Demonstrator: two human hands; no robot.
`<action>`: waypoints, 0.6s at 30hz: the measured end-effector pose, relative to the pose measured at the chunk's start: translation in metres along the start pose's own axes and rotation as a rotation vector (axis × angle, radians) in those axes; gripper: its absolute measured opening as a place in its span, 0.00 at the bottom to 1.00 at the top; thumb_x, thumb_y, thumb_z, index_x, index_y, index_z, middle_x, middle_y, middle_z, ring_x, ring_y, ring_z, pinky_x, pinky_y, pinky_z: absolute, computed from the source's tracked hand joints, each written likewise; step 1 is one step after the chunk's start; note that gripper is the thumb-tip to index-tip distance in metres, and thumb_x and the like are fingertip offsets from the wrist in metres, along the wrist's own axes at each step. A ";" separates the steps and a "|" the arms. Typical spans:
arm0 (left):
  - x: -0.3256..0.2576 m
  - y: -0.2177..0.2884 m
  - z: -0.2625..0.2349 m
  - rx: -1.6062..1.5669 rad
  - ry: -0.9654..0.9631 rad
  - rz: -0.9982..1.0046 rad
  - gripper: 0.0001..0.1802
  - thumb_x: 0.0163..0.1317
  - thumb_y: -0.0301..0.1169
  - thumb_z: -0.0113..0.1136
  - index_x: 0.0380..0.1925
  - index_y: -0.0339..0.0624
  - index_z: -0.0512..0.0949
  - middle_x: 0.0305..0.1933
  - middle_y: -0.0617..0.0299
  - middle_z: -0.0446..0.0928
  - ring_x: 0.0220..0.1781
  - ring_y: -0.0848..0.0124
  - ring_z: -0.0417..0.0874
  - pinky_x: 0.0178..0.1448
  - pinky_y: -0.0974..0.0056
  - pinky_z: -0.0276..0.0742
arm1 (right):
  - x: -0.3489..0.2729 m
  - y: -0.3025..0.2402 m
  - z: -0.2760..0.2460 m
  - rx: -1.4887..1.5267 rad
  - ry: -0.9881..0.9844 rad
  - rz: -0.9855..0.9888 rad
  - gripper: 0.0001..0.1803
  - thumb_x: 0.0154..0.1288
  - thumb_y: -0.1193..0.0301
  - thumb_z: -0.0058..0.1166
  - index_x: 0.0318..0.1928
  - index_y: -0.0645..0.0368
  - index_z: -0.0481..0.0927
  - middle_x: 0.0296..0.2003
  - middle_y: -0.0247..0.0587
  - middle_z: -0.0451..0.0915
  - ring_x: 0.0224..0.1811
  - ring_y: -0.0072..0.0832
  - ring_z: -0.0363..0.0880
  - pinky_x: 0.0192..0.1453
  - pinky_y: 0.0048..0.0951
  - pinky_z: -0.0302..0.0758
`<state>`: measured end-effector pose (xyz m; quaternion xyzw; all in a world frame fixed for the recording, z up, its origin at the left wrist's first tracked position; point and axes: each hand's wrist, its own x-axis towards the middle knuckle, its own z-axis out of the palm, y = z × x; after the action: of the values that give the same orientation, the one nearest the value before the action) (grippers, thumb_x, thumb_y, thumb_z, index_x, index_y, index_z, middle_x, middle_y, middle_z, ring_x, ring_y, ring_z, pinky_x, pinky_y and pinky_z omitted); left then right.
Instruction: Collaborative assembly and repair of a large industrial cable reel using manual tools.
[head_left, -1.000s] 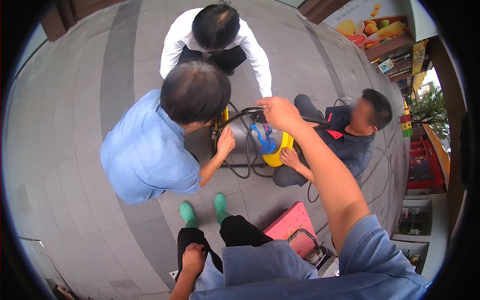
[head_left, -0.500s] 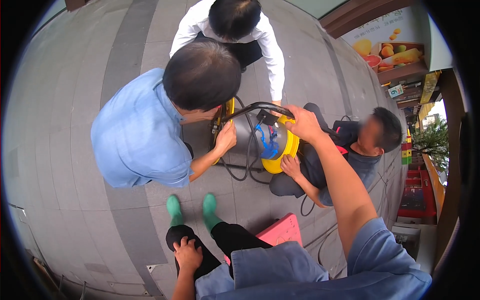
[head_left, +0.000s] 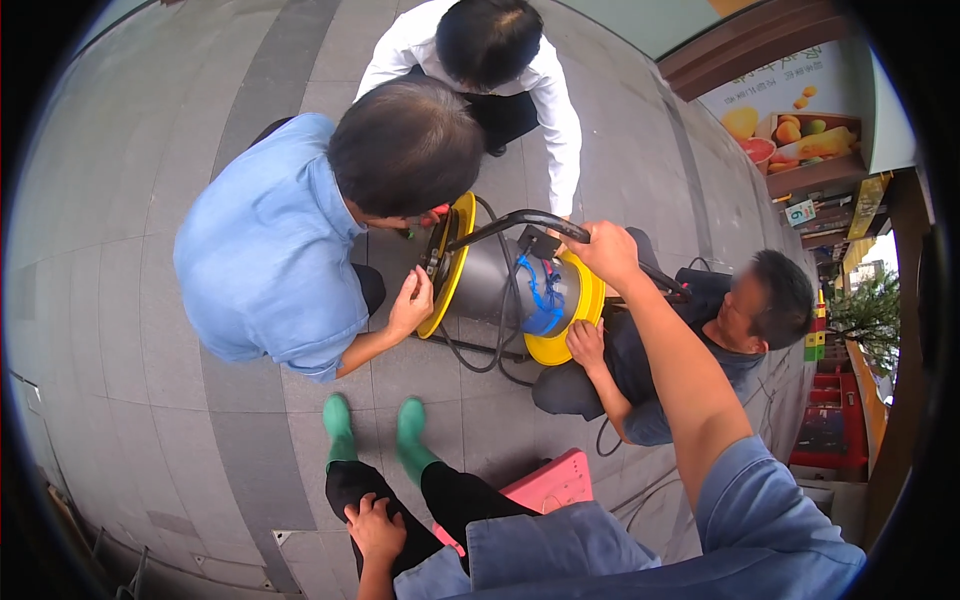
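My right hand (head_left: pixel 607 255) is wrapped round the black tubular handle (head_left: pixel 525 216) of a large cable reel. The reel has a grey drum (head_left: pixel 482 290) and yellow end discs (head_left: pixel 592 300), and lies with its axis running left to right. Blue strips (head_left: pixel 545 305) are tied round the drum, and a black cable (head_left: pixel 516 295) loops down its front. A small black box (head_left: pixel 540 241) sits by the handle. Away from the reel, my left hand (head_left: pixel 377 525) lies on my knee with fingers apart, holding nothing.
A co-worker in a light blue shirt (head_left: pixel 265 240) bends at the reel's left end. Another in a white shirt (head_left: pixel 555 120) leans in from the far side. A third in dark clothes (head_left: pixel 680 340) sits at the right, a hand on the yellow disc. Below is a pink stool (head_left: pixel 550 485).
The blue-shirted co-worker's near hand has left the handle and moved left to the reel's end. My right hand keeps its hold on the handle; my left hand stays on my knee.
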<state>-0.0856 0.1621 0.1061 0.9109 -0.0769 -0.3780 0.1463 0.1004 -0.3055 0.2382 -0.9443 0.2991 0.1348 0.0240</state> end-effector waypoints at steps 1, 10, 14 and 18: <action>0.002 0.002 0.001 0.010 -0.016 -0.007 0.19 0.43 0.36 0.62 0.39 0.49 0.79 0.54 0.64 0.69 0.57 0.54 0.63 0.56 0.52 0.66 | 0.002 0.003 0.003 0.003 0.005 0.003 0.13 0.54 0.55 0.54 0.32 0.49 0.81 0.24 0.45 0.79 0.33 0.42 0.79 0.38 0.38 0.73; 0.040 0.016 0.018 -0.031 0.120 0.123 0.20 0.41 0.29 0.61 0.40 0.44 0.77 0.50 0.57 0.72 0.53 0.53 0.67 0.54 0.54 0.68 | 0.008 0.017 0.018 -0.019 0.033 0.026 0.16 0.52 0.55 0.56 0.31 0.54 0.80 0.27 0.46 0.80 0.33 0.42 0.80 0.37 0.40 0.75; 0.091 0.073 -0.017 -0.246 0.167 0.420 0.23 0.45 0.24 0.59 0.46 0.43 0.73 0.49 0.52 0.71 0.50 0.54 0.73 0.51 0.54 0.69 | 0.008 0.012 0.022 0.019 0.026 -0.031 0.16 0.52 0.54 0.56 0.28 0.55 0.80 0.25 0.46 0.80 0.31 0.43 0.80 0.36 0.40 0.75; 0.126 0.150 -0.061 -0.459 0.180 0.490 0.21 0.49 0.23 0.57 0.46 0.41 0.73 0.48 0.48 0.72 0.48 0.50 0.74 0.50 0.55 0.71 | 0.010 0.022 0.022 0.009 0.032 -0.011 0.16 0.52 0.55 0.57 0.27 0.55 0.80 0.23 0.47 0.79 0.29 0.43 0.79 0.35 0.40 0.75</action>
<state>0.0413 0.0011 0.1119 0.8385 -0.1931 -0.2574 0.4398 0.0903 -0.3261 0.2153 -0.9479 0.2948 0.1180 0.0241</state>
